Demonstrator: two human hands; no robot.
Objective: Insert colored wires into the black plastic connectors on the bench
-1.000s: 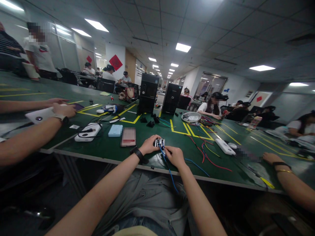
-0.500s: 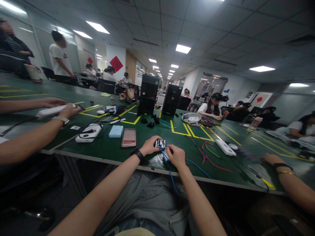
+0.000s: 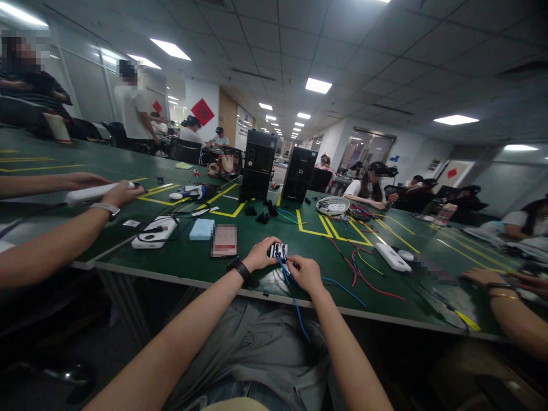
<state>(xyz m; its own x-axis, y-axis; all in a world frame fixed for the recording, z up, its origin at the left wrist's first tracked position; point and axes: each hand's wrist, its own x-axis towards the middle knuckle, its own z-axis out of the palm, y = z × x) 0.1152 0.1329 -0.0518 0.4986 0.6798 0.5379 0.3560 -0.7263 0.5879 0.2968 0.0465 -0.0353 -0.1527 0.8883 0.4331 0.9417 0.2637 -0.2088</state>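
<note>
Moved: compared with half a second ago, the right hand [image 3: 306,273] is brought slightly nearer the small black-and-white block [image 3: 279,251], and the standing person in white [image 3: 132,111] is seen farther to the right.
Left grip: the block is held by its left side between the thumb and fingers of the left hand [image 3: 262,253].
Right grip: the fingers are narrowed together at the block's near right corner; whether a wire is pinched there cannot be told.
Block: it is held up just in from the middle of the near edge of the table [image 3: 184,265].
Blue wire: from the block, a blue wire [image 3: 300,315] is hung down past the near edge.
Left of the hands: a pinkish box [image 3: 224,241], a light-blue box [image 3: 202,229] and a white device [image 3: 154,234] are set along the near edge.
Right of the hands: red wires [image 3: 377,289] are strewn inward from that edge.
Toward the far edge: two black towers [image 3: 259,165] are stood upright, with a white basket [image 3: 333,205] placed to their right.
</note>
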